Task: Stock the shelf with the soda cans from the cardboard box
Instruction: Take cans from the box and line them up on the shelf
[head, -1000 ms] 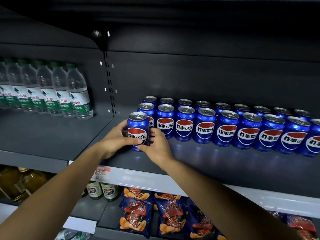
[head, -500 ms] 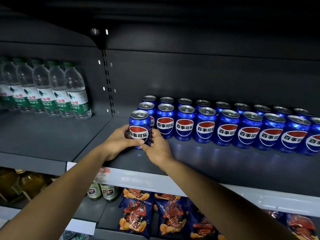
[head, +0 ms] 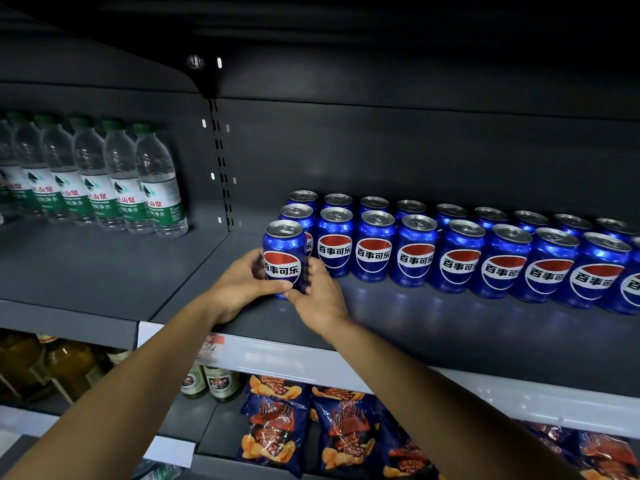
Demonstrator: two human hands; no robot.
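A blue soda can [head: 283,252] with a red, white and blue logo stands upright on the dark grey shelf [head: 433,327], at the left end and just in front of the rows of like cans [head: 457,258]. My left hand [head: 239,285] curls round its left side and base. My right hand [head: 317,294] grips its lower right side with the fingertips. Two rows of cans run to the right edge of the view, and a third row begins at the far left. No cardboard box is in view.
Water bottles [head: 104,188] with green labels stand on the neighbouring shelf to the left, past a slotted upright [head: 221,161]. Below are blue crisp bags [head: 311,431], two small cans [head: 211,382] and amber bottles [head: 52,365]. A white price rail [head: 381,372] fronts the shelf.
The can has been set a little further back and right, closer to the front row. Both hands stay on it and have slid down toward its base.
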